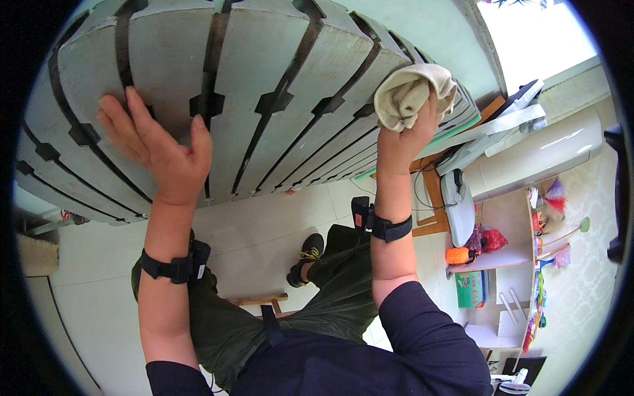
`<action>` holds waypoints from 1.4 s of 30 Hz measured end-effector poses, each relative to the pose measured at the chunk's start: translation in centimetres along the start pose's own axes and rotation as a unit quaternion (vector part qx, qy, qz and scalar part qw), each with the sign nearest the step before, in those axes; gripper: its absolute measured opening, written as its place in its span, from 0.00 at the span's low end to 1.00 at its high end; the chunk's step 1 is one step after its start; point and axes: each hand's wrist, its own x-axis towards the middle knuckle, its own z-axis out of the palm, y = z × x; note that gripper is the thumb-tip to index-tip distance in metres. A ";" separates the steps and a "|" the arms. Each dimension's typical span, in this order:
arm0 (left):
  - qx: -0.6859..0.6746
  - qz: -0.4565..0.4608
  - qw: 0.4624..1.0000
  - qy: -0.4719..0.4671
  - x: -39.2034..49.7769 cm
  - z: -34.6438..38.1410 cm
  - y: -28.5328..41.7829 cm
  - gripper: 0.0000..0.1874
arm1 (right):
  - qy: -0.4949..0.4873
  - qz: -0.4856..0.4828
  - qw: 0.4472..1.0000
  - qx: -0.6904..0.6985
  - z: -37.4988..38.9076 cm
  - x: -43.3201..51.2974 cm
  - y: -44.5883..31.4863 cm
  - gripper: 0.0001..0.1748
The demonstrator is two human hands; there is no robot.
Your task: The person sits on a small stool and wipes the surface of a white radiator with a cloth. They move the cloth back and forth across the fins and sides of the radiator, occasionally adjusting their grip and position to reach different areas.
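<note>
A broad, pale grey panelled radiator (247, 74) with dark gaps between its sections spans the space before me. Its surface carries dull smudges. At its right part, my right hand (413, 133) grips a bunched beige cloth (396, 101), which covers most of the fingers and lies over the radiator's sections. Over on the left, my left hand (163, 143) holds nothing. Its thumb stands apart from the fingers, and it is at the radiator's front; whether the palm presses on the metal cannot be seen.
Behind the radiator rises a pale wall (426, 24), with a bright window (540, 34) at upper right. A wooden stand (436, 198), loose cables (421, 188) and a white appliance (545, 148) are to the right. Beyond them is a shelf unit (495, 262) with toys. A wooden stool (257, 299) is below me.
</note>
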 end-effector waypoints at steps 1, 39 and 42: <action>-0.002 0.009 1.000 0.006 0.1 0.1 0.0 0.45 | -0.001 -0.006 1.000 -0.004 0.0 -0.3 0.1 0.22; 0.040 0.101 0.994 -0.026 -0.3 0.1 -2.1 0.48 | -0.368 0.432 0.815 0.120 3.8 -41.0 -2.0 0.22; 0.052 0.098 0.993 -0.045 -0.4 -0.2 -2.3 0.49 | -0.346 0.677 0.630 0.160 3.8 -43.9 -1.8 0.20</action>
